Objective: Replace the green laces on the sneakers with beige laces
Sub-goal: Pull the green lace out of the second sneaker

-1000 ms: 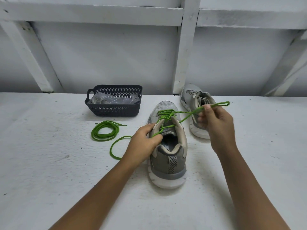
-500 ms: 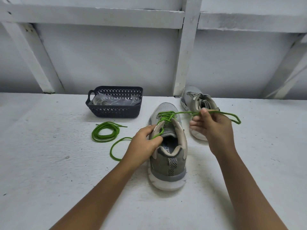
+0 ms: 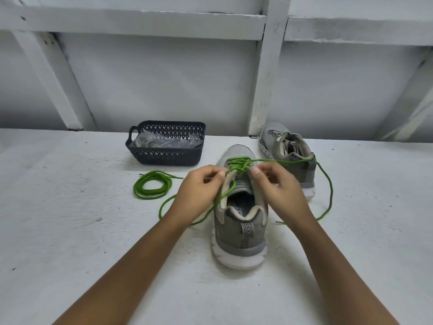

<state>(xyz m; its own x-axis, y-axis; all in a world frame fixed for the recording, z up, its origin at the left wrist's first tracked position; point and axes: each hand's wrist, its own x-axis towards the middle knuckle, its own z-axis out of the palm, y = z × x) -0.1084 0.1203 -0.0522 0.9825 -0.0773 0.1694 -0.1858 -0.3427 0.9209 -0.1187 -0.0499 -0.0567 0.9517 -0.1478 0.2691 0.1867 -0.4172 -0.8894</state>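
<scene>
White-painted wall [image 3: 164, 78] and beams [image 3: 140, 22] back a white tabletop [image 3: 70, 231]. Both forearms reach in to the near sneaker [image 3: 241, 235], heel toward the camera: left hand [image 3: 199, 193] and right hand [image 3: 278, 191], fingers curled, each pinch its green lace [image 3: 236, 164] at the eyelets. From it, second sneaker [image 3: 278, 141] sits at 1 o'clock, coiled lace [image 3: 152, 187] at 10, dark basket [image 3: 164, 156] at 11.

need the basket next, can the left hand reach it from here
Probably yes: the basket sits open-topped beyond the left hand, with only the coiled lace lying flat nearby. It must first release the threaded lace.
</scene>
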